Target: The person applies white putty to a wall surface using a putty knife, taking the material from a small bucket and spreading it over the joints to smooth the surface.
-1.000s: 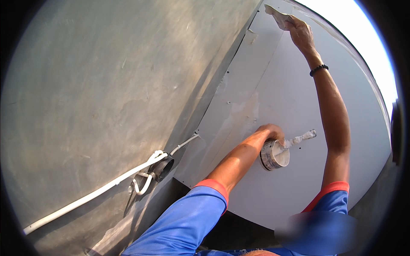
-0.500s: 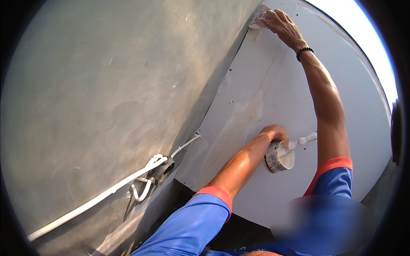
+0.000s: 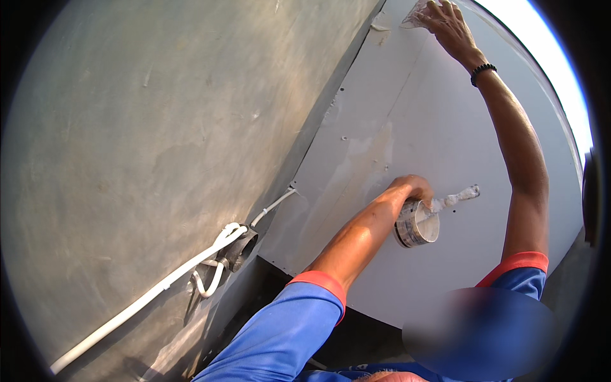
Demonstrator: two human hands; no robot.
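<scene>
Head view of two bare hands working across a smooth grey panel. The right hand, fingers fanned over its load, holds a thin, flat spreader crusted with white paste; the blade projects leftward from the fingers, and a small raised dab of pale paste lies just beyond it, near the panel's left edge. The left hand, curled at the rim, holds a short cylindrical tub, well below the spreader in the view; the tub's mouth faces right, its long axis running roughly left to right. A paste-coated stick, lumpy and irregular, slants up and right from the mouth; whether the left fingers also grip it cannot be told. Feathered, cream-coloured smears flank a faint seam left of the tub. Mottled grey wall at left carries glossy white conduit.
</scene>
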